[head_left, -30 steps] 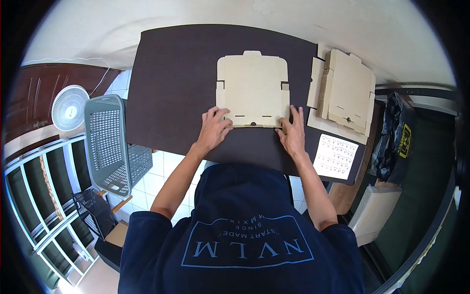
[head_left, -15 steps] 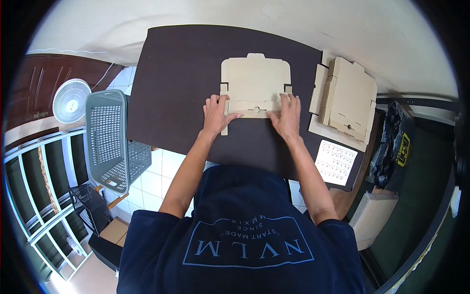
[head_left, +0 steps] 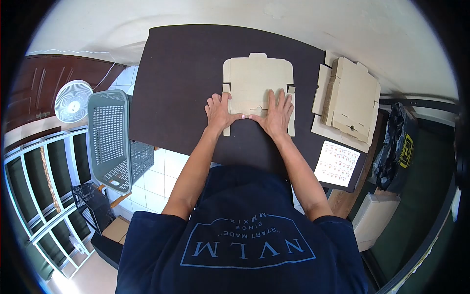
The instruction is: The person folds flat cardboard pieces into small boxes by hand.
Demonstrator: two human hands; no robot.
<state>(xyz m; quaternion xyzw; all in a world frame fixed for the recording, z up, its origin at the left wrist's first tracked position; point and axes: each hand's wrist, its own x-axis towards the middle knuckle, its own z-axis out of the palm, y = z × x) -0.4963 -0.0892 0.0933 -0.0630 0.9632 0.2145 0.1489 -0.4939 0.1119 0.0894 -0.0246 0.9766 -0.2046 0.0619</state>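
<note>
On the dark bench (head_left: pixel 181 73), the flat cardboard blank (head_left: pixel 258 78) lies centred. I'd keep left hand (head_left: pixel 220 113) and right hand (head_left: pixel 275 115) pressing flat, fingers spread, along the folded near flap, creasing evenly.

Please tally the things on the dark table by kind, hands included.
Flat cardboard box blank under the hands: 1
Stack of cardboard blanks at the right edge: 1 (sheets inside too close to count)
Sticker sheet: 1
Hands pressing the blank, left hand and right hand: 2
Total: 5
</note>
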